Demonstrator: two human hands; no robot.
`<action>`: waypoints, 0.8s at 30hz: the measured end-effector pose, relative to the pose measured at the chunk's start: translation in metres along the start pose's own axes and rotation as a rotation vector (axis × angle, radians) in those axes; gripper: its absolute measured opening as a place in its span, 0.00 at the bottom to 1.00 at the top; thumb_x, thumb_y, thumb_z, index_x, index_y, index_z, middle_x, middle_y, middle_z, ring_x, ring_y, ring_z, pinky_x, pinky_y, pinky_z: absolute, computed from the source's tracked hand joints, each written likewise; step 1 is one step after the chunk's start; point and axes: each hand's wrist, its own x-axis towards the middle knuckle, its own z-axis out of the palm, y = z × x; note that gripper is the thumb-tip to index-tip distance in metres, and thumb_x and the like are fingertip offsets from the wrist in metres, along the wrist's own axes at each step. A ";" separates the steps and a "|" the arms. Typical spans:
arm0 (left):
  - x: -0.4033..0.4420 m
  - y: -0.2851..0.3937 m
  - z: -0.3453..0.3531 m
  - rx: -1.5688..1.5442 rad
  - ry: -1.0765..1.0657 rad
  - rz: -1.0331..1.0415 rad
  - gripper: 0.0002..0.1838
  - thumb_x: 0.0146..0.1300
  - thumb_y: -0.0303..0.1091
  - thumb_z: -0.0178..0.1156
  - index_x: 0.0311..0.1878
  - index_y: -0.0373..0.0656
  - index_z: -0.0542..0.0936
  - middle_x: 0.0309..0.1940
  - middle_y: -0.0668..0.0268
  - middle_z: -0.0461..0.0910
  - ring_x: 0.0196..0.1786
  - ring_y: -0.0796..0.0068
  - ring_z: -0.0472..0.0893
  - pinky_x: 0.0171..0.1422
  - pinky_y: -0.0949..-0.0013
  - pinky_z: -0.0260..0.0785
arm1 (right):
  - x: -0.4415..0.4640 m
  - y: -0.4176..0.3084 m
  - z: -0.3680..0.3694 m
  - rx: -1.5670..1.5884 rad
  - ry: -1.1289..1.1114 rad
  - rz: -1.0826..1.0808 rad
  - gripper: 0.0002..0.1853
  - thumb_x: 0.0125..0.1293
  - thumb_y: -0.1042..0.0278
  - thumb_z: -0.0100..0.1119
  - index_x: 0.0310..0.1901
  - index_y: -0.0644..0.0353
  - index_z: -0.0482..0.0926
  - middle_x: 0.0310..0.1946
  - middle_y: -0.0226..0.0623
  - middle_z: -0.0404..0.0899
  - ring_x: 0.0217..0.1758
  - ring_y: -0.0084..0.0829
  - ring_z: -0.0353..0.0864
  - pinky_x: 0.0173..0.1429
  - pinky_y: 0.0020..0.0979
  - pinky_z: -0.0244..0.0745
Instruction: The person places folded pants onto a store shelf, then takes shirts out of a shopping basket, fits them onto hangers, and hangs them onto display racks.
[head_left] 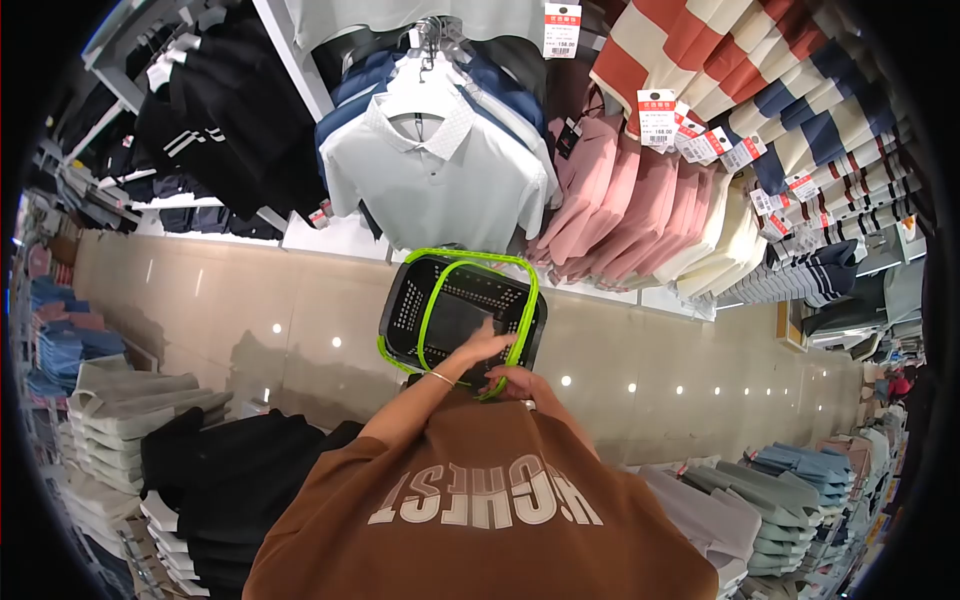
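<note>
A black shopping basket [400, 312] with bright green handles [432, 300] is in front of my body, over the floor. Its inside shows a dark perforated bottom and walls. My left hand [484, 345], with a thin bracelet on the wrist, reaches over the basket's near right part; its fingers are apart, close to a green handle. My right hand [514, 381] is at the basket's near right corner, its fingers closed round the green handle there. Beyond the basket hangs a pale grey polo shirt [430, 185] on a hanger.
Pink shirts [640, 205] and striped knitwear [770, 60] with price tags [657, 118] hang ahead right. Black garments [225, 120] hang ahead left. Folded clothes [110, 400] are stacked behind left, more [790, 520] behind right. A shiny tiled floor [270, 320] runs between the displays.
</note>
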 end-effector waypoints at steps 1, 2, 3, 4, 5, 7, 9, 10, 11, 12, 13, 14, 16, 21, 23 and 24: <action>-0.018 0.015 -0.006 -0.184 -0.265 -0.193 0.25 0.62 0.45 0.54 0.54 0.33 0.70 0.45 0.49 0.71 0.46 0.60 0.75 0.47 0.61 0.71 | -0.002 0.002 0.004 -0.018 -0.036 -0.016 0.09 0.57 0.69 0.61 0.28 0.66 0.74 0.23 0.42 0.75 0.33 0.40 0.79 0.50 0.42 0.75; -0.018 0.010 -0.001 -0.138 -0.345 -0.143 0.24 0.62 0.45 0.54 0.52 0.33 0.71 0.40 0.52 0.73 0.40 0.62 0.76 0.41 0.62 0.71 | -0.002 0.002 0.008 -0.034 -0.059 -0.021 0.09 0.57 0.69 0.60 0.29 0.66 0.74 0.23 0.42 0.75 0.33 0.40 0.79 0.50 0.42 0.75; -0.016 0.001 0.005 -0.090 -0.424 -0.094 0.23 0.62 0.45 0.53 0.51 0.33 0.72 0.34 0.55 0.74 0.34 0.65 0.76 0.35 0.64 0.70 | -0.002 0.000 0.012 -0.052 -0.070 -0.023 0.09 0.58 0.68 0.59 0.29 0.65 0.74 0.23 0.42 0.75 0.32 0.39 0.79 0.49 0.42 0.75; -0.014 -0.010 0.009 -0.042 -0.503 -0.044 0.23 0.63 0.46 0.52 0.49 0.33 0.73 0.29 0.58 0.75 0.28 0.68 0.77 0.29 0.65 0.70 | 0.000 -0.002 0.015 -0.068 -0.082 -0.022 0.09 0.58 0.68 0.59 0.29 0.65 0.74 0.23 0.41 0.74 0.32 0.39 0.79 0.48 0.42 0.75; -0.011 -0.021 0.010 -0.060 -0.461 -0.009 0.21 0.63 0.45 0.53 0.47 0.34 0.74 0.26 0.60 0.74 0.24 0.70 0.75 0.25 0.67 0.68 | 0.003 -0.005 0.019 -0.082 -0.087 -0.016 0.09 0.58 0.67 0.58 0.30 0.65 0.74 0.23 0.41 0.74 0.32 0.39 0.79 0.47 0.41 0.75; 0.000 -0.038 0.009 -0.093 -0.371 0.075 0.19 0.63 0.45 0.53 0.42 0.35 0.75 0.19 0.64 0.72 0.17 0.73 0.72 0.19 0.70 0.64 | 0.009 -0.013 0.028 -0.117 -0.100 -0.013 0.09 0.59 0.66 0.57 0.30 0.65 0.74 0.23 0.41 0.74 0.31 0.38 0.78 0.46 0.41 0.75; 0.005 -0.056 0.006 -0.129 -0.345 0.085 0.18 0.63 0.45 0.53 0.40 0.36 0.76 0.20 0.64 0.73 0.16 0.73 0.72 0.18 0.69 0.63 | 0.018 -0.016 0.038 -0.150 -0.099 -0.017 0.10 0.60 0.65 0.56 0.31 0.64 0.73 0.23 0.40 0.73 0.31 0.37 0.78 0.44 0.41 0.75; 0.003 -0.058 -0.001 -0.146 -0.334 0.089 0.18 0.63 0.45 0.53 0.38 0.36 0.76 0.20 0.64 0.73 0.16 0.73 0.71 0.17 0.69 0.62 | 0.021 -0.018 0.045 -0.161 -0.100 -0.019 0.10 0.60 0.65 0.55 0.31 0.64 0.73 0.22 0.40 0.73 0.30 0.37 0.78 0.43 0.41 0.75; 0.002 -0.059 -0.008 -0.151 -0.326 0.070 0.17 0.63 0.44 0.53 0.38 0.36 0.76 0.20 0.64 0.73 0.15 0.74 0.71 0.16 0.70 0.61 | 0.026 -0.018 0.052 -0.172 -0.102 -0.022 0.10 0.61 0.64 0.55 0.32 0.64 0.73 0.22 0.40 0.73 0.30 0.37 0.78 0.43 0.40 0.75; -0.001 -0.062 -0.015 -0.156 -0.319 0.049 0.17 0.63 0.44 0.53 0.37 0.36 0.76 0.19 0.64 0.73 0.15 0.74 0.71 0.16 0.70 0.61 | 0.031 -0.019 0.058 -0.180 -0.100 -0.027 0.10 0.61 0.64 0.54 0.32 0.64 0.73 0.22 0.39 0.73 0.30 0.36 0.77 0.42 0.40 0.75; -0.003 -0.065 -0.023 -0.160 -0.314 0.028 0.17 0.63 0.44 0.53 0.37 0.36 0.75 0.19 0.64 0.73 0.14 0.75 0.70 0.15 0.70 0.60 | 0.035 -0.018 0.065 -0.184 -0.097 -0.031 0.10 0.61 0.63 0.54 0.32 0.63 0.73 0.22 0.39 0.72 0.29 0.36 0.77 0.41 0.40 0.75; -0.004 -0.068 -0.032 -0.156 -0.307 0.037 0.17 0.63 0.44 0.52 0.37 0.36 0.75 0.19 0.64 0.73 0.14 0.75 0.70 0.15 0.70 0.60 | 0.041 -0.017 0.073 -0.189 -0.092 -0.040 0.11 0.62 0.63 0.53 0.33 0.63 0.73 0.22 0.39 0.72 0.29 0.36 0.77 0.40 0.40 0.75; -0.006 -0.074 -0.052 -0.132 -0.312 0.054 0.16 0.64 0.43 0.52 0.37 0.37 0.75 0.18 0.65 0.72 0.14 0.76 0.69 0.15 0.70 0.60 | 0.051 -0.014 0.090 -0.181 -0.066 -0.066 0.11 0.63 0.62 0.52 0.33 0.63 0.72 0.22 0.38 0.72 0.28 0.35 0.77 0.39 0.40 0.75; -0.010 -0.088 -0.090 -0.135 -0.335 0.032 0.15 0.64 0.43 0.53 0.36 0.37 0.75 0.16 0.65 0.71 0.13 0.76 0.69 0.15 0.71 0.62 | 0.081 0.005 0.126 -0.111 0.093 -0.209 0.12 0.65 0.60 0.49 0.35 0.62 0.72 0.21 0.37 0.71 0.27 0.33 0.76 0.35 0.39 0.75; -0.011 -0.089 -0.099 -0.133 -0.357 -0.012 0.15 0.64 0.43 0.53 0.39 0.37 0.75 0.20 0.63 0.73 0.15 0.73 0.72 0.17 0.69 0.64 | 0.093 0.017 0.133 -0.057 0.172 -0.327 0.13 0.66 0.58 0.47 0.37 0.61 0.71 0.21 0.36 0.70 0.26 0.33 0.76 0.32 0.39 0.74; -0.009 -0.089 -0.102 -0.121 -0.377 -0.056 0.16 0.63 0.43 0.54 0.41 0.37 0.76 0.23 0.61 0.76 0.18 0.70 0.74 0.20 0.67 0.67 | 0.095 0.022 0.134 -0.044 0.206 -0.326 0.14 0.65 0.57 0.48 0.38 0.61 0.71 0.23 0.37 0.71 0.26 0.33 0.76 0.32 0.39 0.74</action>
